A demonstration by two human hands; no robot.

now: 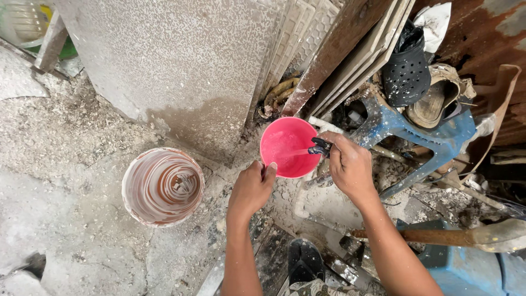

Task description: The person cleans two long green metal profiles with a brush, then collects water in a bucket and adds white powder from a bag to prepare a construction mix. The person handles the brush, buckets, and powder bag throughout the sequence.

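My left hand [251, 189] grips the near rim of a pink plastic cup [285, 145], held low over the dusty ground. Water runs into the cup from a small dark tap [320, 147] on a white pipe [303, 200]. My right hand [349, 167] is closed on that tap, just right of the cup. A round bucket [163, 187] with swirled brown and white liquid stands on the ground to the left of my left hand.
A large grey slab [181, 60] and stacked boards [350, 49] lean behind the cup. A blue plastic stool [433, 137] carrying a black clog [405, 71] and sandals stands at the right. A wooden-handled tool [438, 237] lies at lower right. My sandalled foot [304, 263] is at the bottom.
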